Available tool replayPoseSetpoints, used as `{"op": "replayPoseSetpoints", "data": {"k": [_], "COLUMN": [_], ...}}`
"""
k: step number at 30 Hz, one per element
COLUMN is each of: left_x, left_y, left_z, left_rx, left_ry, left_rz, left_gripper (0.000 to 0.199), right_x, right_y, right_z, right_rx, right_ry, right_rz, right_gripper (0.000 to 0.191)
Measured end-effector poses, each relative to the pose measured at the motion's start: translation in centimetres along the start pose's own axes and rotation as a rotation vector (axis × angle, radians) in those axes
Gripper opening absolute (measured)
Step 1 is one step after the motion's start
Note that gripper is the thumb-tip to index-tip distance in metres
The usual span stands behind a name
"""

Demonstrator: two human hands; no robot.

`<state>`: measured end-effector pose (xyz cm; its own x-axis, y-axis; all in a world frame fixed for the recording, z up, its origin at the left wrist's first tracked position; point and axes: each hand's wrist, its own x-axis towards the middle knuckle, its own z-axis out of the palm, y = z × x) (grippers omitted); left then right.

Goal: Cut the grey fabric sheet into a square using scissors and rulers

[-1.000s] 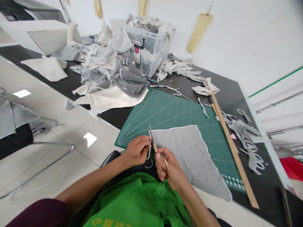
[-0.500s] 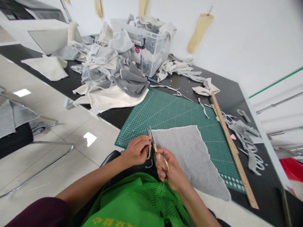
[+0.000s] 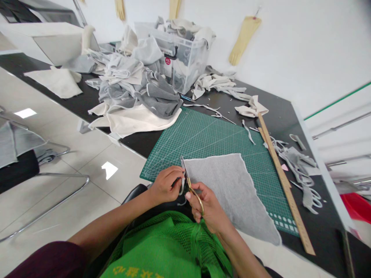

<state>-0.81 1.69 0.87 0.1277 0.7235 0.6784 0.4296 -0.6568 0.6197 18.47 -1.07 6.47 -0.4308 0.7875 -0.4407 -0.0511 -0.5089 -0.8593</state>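
Note:
My right hand [image 3: 204, 202] grips gold-handled scissors [image 3: 189, 184], thumb and fingers round the loops. The blades point away from me along the left edge of a grey fabric piece [image 3: 223, 183] and look closed or nearly so. Just left of the blades, my left hand [image 3: 168, 185] pinches a narrow pale fabric strip [image 3: 182, 187], which dangles from the fingertips in a curl. The grey piece lies flat, partly on a green cutting mat [image 3: 208, 133], and its near corner reaches the table edge.
A pile of grey and cream fabric [image 3: 130, 85] lies at the back left beside a clear plastic box [image 3: 185, 58] full of cloth. Along the mat's right side lies a wooden ruler [image 3: 285, 181]. Fabric scraps [image 3: 304, 170] are scattered beyond it, and a blue pen-like tool [image 3: 187, 97] lies behind the mat.
The scissors' handles have come closer together and the blades have closed. My right thumb has shifted slightly left. The left hand keeps its pinch almost in place.

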Motion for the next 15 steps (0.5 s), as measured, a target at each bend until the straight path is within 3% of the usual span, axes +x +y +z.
{"op": "replayPoseSetpoints", "data": {"k": [15], "left_x": [0.03], "left_y": [0.08], "left_z": [-0.05], "left_rx": [-0.030], "left_ry": [0.015], "left_rz": [0.009], "left_gripper": [0.027], "right_x": [0.49], "right_y": [-0.95], "right_z": [0.41], "right_rx": [0.024], "right_ry": [0.021], "right_rz": [0.050], "right_gripper": [0.056]}}
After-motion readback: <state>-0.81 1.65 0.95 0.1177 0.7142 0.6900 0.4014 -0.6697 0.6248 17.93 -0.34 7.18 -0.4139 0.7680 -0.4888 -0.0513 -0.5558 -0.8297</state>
